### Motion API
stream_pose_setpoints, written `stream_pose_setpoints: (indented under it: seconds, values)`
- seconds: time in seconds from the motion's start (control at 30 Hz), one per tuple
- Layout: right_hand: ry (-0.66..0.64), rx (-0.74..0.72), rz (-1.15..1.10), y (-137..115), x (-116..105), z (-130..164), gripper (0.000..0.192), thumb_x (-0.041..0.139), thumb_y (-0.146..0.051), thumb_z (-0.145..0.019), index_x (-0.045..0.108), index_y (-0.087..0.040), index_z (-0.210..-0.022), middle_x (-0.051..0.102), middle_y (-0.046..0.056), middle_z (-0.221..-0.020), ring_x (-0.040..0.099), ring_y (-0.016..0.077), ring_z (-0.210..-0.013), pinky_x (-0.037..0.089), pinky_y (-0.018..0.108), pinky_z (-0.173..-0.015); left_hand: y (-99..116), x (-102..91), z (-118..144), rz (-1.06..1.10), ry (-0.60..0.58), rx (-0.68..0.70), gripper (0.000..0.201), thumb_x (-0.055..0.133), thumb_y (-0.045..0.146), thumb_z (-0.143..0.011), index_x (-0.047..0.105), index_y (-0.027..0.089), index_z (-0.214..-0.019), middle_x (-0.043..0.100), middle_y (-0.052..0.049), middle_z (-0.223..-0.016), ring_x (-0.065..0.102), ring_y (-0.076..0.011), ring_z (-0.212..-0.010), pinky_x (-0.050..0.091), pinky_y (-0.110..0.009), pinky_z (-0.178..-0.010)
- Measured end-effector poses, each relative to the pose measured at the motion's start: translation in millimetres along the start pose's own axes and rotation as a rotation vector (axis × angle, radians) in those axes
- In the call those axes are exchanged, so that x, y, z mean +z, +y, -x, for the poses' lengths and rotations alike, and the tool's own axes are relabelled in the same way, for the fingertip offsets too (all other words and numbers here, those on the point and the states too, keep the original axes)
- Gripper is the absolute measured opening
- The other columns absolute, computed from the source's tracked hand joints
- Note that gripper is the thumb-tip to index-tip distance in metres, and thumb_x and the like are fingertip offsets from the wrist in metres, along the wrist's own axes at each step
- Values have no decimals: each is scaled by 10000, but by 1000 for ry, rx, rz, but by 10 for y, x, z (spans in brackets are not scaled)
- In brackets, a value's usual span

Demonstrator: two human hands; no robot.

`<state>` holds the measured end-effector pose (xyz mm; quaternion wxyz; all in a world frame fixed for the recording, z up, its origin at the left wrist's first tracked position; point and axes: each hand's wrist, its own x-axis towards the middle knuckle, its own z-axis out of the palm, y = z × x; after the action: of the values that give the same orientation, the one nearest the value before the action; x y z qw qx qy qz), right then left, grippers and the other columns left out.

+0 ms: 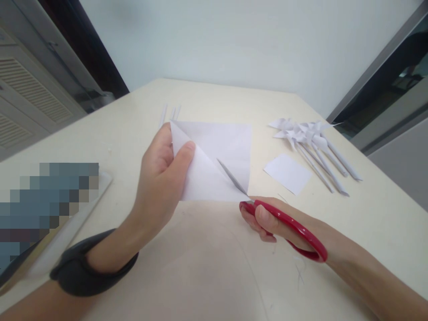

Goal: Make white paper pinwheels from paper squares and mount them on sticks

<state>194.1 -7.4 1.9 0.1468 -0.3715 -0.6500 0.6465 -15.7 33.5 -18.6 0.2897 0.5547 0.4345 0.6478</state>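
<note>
Diagonally, scissors (272, 208) point away leftward, apparently along a crease (207, 155) in paper (209, 178).

My left fingers (187, 152) hold a paper sheet (224, 136) over the middle of the tabletop (227, 100); my right fingers (263, 216) have the scissors (290, 219) at the sheet's near right corner. Behind my left fingers, toward the far left corner, lie paper rolls (163, 115). A paper square (288, 173) lies between sheet and pinwheels (304, 133), these by the right edge. Something too blurred to name lies toward the left edge.
</note>
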Motion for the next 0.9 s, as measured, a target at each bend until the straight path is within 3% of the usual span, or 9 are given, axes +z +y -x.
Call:
stream_pose_setpoints:
  seconds: [0.2,0.33,0.47,0.73,0.9]
  values:
    - [-23,29,-51,12,-31,-11,422,431,-524,-905,344,-193,-657,303,-48,-603,234,89,-526,184,267,-510,-5,-3,-16,-26,7,13,254,564,171,-846,637,262,-1072,682,-16,-966,656,-229,-943,572,-343,-771]
    - [34,24,-68,-5,-11,3,448,433,-531,-900,281,-201,-638,252,-55,-583,227,93,-525,173,267,-512,-28,1,-10,-29,8,8,246,567,187,-850,633,259,-1075,664,-20,-903,655,-196,-824,562,-266,-626]
    - [28,2,-14,-19,16,-1,415,413,-519,-913,288,-206,-671,197,-51,-634,188,101,-557,157,267,-523,-37,10,30,-40,-36,-24,163,562,204,-859,623,253,-1003,600,-11,-824,613,-176,-777,535,-251,-603]
    - [27,8,-30,-3,-21,-24,487,430,-573,-881,257,-204,-614,266,-47,-566,272,107,-539,191,271,-526,-4,12,66,-53,-58,-76,70,558,235,-868,583,236,-933,522,-6,-786,544,-155,-723,461,-219,-547]
    - [17,-9,-77,-2,11,-24,451,408,-504,-921,217,-206,-642,177,-63,-597,163,87,-525,160,277,-525,11,14,92,-53,-83,-115,26,564,241,-870,564,237,-896,476,3,-765,500,-138,-694,442,-215,-556]
